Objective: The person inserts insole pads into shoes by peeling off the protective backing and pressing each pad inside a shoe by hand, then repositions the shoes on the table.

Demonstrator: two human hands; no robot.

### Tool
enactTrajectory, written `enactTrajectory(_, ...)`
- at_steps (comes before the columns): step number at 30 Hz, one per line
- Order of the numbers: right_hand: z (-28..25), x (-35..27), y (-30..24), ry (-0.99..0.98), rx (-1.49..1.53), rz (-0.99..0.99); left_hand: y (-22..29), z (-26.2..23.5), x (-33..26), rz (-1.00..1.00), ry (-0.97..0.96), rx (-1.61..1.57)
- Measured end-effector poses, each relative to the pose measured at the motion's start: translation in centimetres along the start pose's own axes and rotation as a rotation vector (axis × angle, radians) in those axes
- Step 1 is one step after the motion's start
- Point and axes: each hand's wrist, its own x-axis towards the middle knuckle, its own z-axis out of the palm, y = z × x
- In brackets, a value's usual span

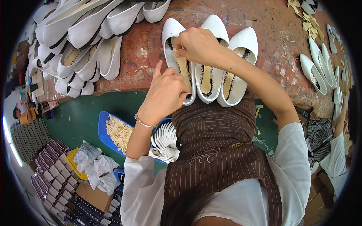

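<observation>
Three white pointed flat shoes stand side by side at the table's near edge: a left shoe (171,28), a middle shoe (215,25) and a right shoe (249,39). A tan insole strip (183,68) lies lengthwise in the left shoe's opening. My right hand (200,46) reaches over the shoes, its fingers closed on the strip's upper part. My left hand (166,90) pinches near its heel end, one finger raised. Its fingertips are partly hidden. Similar tan strips show inside the middle and right shoes, with dark stitching around the inner edges.
Many white shoes (85,32) are piled at the table's left. More white flats (313,73) stand at the right, near a co-worker's arm (340,116). Below the worn red table (139,49), a blue tub (103,126) holds tan pieces, beside a stack of white curved parts (165,137).
</observation>
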Motion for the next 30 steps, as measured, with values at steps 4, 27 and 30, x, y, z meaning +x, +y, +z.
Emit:
enactTrajectory(4,1.1,-0.4,0.4,0.066,-0.029,-0.036,0.0,0.5,0.5,-0.040,-0.108,-0.002)
enactTrajectory(27,3.4,-0.8,0.3,0.165,-0.159,-0.078,0.7,1.2,1.1,-0.062,-0.163,0.094)
enactTrajectory(30,3.5,-1.1,0.1,0.176,-0.175,-0.087,0.7,2.1,0.7,-0.072,-0.124,0.179)
